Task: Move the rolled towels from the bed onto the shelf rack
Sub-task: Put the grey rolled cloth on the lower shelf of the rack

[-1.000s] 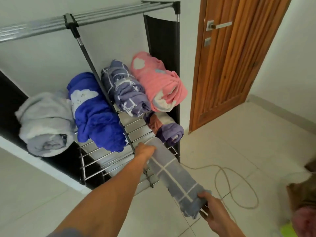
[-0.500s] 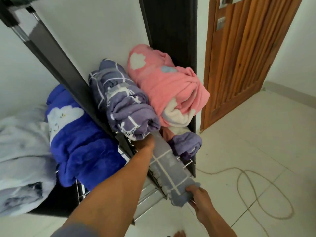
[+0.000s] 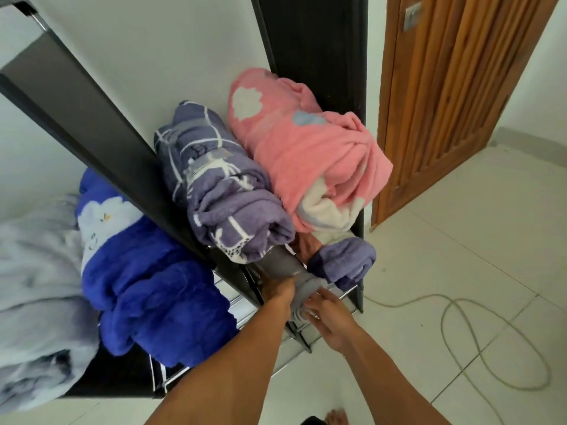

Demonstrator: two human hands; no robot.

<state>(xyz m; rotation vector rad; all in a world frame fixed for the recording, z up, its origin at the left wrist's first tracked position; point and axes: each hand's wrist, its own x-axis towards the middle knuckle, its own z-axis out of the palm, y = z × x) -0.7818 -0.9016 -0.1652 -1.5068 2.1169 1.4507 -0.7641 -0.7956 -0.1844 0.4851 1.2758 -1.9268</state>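
Note:
A grey rolled towel lies on the lower tier of the black shelf rack, most of it under the upper shelf. My left hand grips its left side and my right hand presses against its near end. On the tier above rest a purple checked roll and a pink roll. A small lilac roll sits to the right of the grey one. Left of the slanted post lie a blue roll and a pale grey roll.
A wooden door stands to the right of the rack. A loose cable loops over the tiled floor. The white wall is behind the rack. A bare foot shows at the bottom edge.
The grey towel has slid deeper into the lower tier. My right hand has followed its near end up to the rack, and the view has moved closer.

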